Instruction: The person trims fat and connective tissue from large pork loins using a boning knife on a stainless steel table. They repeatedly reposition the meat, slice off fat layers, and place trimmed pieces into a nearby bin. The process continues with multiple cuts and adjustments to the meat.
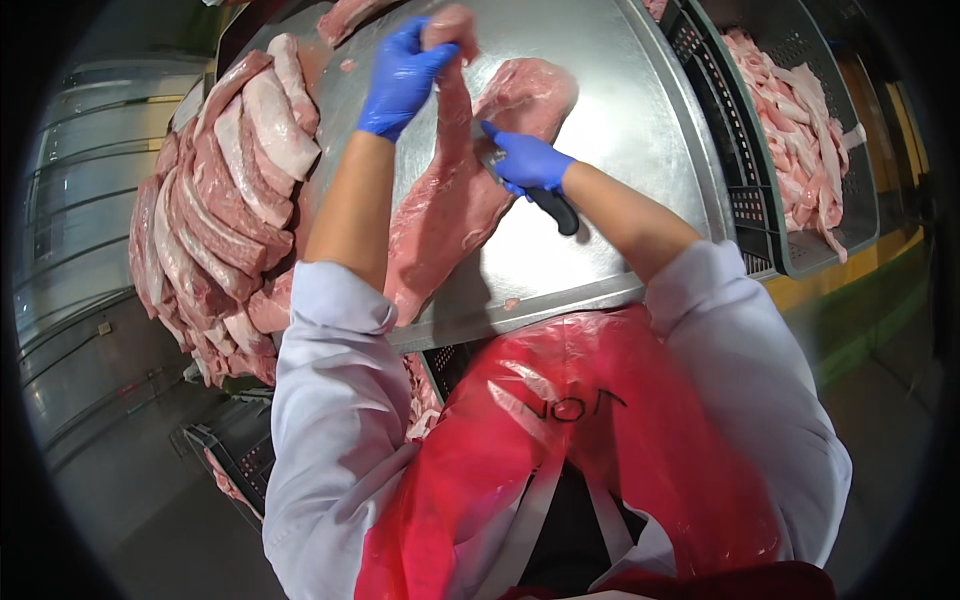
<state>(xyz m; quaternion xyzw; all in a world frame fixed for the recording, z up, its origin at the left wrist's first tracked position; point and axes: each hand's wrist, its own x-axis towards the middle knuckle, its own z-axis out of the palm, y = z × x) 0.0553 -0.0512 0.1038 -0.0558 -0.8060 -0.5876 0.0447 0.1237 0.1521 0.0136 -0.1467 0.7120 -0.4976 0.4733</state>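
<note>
A long slab of raw pink meat [440, 230] lies slantwise on the steel table [620, 90]. My left hand [405, 80], in a blue glove, grips a strip at the slab's far end and holds it raised. In my right hand [530, 163], also gloved in blue, is a knife [555, 208] with a dark handle. Its blade rests against the meat beside the raised strip; most of the blade is hidden by the meat and my fingers.
Several long cuts of meat [225, 190] are piled at the left. On the right, a grey perforated crate [860, 200] holds pale trimmings [790, 130]. Another piece of meat [350, 18] lies at the table's far edge. Below the near edge, more trimmings [420, 400] show.
</note>
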